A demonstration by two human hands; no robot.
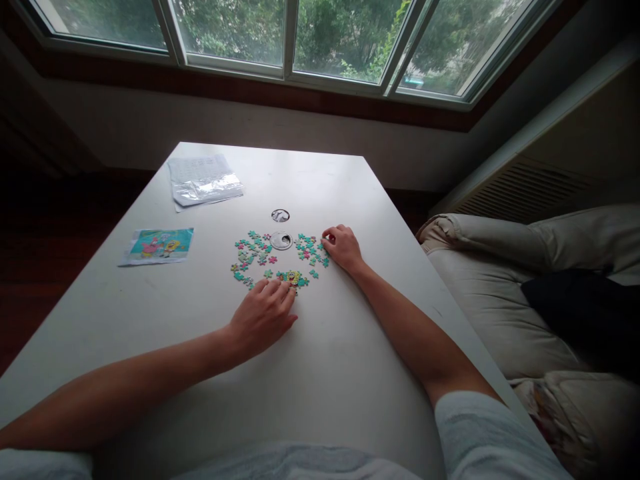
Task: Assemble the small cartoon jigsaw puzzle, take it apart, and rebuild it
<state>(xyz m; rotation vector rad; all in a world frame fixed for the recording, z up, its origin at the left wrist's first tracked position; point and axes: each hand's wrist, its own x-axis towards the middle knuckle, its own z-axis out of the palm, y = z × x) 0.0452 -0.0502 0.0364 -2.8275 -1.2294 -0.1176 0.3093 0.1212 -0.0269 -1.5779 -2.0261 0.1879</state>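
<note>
Small jigsaw puzzle pieces, mostly teal with some pink, lie loose on a white table. A partly joined section of puzzle with a yellow cartoon figure lies near the middle. My left hand rests palm down just in front of that section, its fingers stretched out and the tips at its near edge. At the right edge of another loose cluster of pieces is my right hand, thumb and index finger brought together. Whatever may be between those fingertips is too small to make out.
A picture card with the cartoon figures lies at the left. Papers in a clear plastic sleeve lie at the far left. A round tin and a round lid sit behind the pieces. A sofa borders the table's right side.
</note>
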